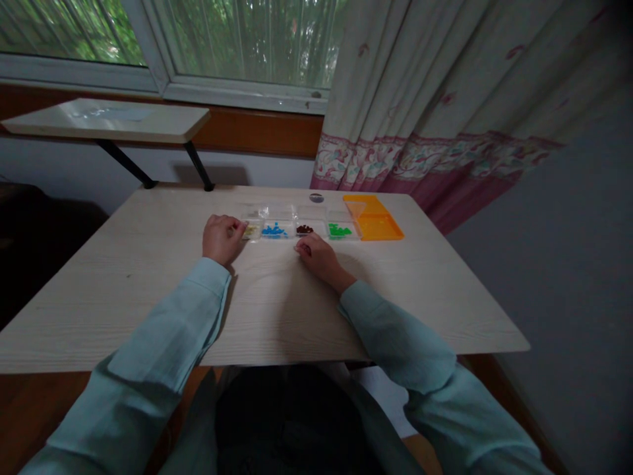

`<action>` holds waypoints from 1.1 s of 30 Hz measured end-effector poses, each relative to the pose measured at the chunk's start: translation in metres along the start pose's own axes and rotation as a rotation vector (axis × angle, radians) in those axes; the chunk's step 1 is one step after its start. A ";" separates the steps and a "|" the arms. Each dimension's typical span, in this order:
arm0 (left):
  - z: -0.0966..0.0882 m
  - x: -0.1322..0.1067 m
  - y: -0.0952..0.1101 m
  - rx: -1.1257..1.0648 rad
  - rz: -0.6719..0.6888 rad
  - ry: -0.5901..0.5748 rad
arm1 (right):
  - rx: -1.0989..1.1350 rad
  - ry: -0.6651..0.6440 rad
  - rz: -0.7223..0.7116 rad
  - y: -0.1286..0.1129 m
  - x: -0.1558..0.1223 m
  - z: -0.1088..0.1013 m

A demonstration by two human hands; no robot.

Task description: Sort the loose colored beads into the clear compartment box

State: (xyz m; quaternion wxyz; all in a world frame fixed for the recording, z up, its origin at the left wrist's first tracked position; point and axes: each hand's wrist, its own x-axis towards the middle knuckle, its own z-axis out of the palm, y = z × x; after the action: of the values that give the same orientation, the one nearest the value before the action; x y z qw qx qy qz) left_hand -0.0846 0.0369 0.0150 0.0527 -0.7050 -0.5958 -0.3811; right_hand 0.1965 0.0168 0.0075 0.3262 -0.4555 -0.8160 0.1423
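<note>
A clear plastic compartment box [291, 236] lies on the table with its transparent lid [279, 212] folded back behind it. Small pale yellowish pieces [252, 231] fill the leftmost compartment, followed rightward by blue pieces [273, 230], dark red pieces [304, 229] and green pieces [339, 230]. My left hand [221, 239] is closed, thumb and fingertips at the box's left end. In front of the dark red pieces, my right hand [319, 256] has its fingers curled together close to the tabletop. Something dark reddish shows between those fingers, too small to make out.
An open orange case [378, 221] sits against the box's right end. Behind the lid is a small dark oval object [316, 197]. A raised shelf [119, 122] on black legs stands at the table's back left. A curtain [395, 99] hangs behind the right side.
</note>
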 end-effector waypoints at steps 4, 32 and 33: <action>0.002 -0.002 -0.004 0.041 0.029 0.014 | 0.024 0.021 -0.019 -0.002 -0.002 -0.001; 0.008 -0.026 0.079 -0.193 0.485 -0.259 | 0.524 -0.053 0.136 -0.010 -0.002 0.000; 0.010 -0.027 0.080 -0.198 0.495 -0.263 | 0.531 -0.064 0.130 -0.012 -0.003 -0.001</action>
State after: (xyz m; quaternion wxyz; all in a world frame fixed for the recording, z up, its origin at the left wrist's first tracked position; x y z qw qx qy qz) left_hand -0.0093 -0.0027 0.0223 -0.0026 -0.8738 -0.3676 -0.3183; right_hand 0.1902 0.0083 0.0129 0.3984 -0.4006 -0.7291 0.3862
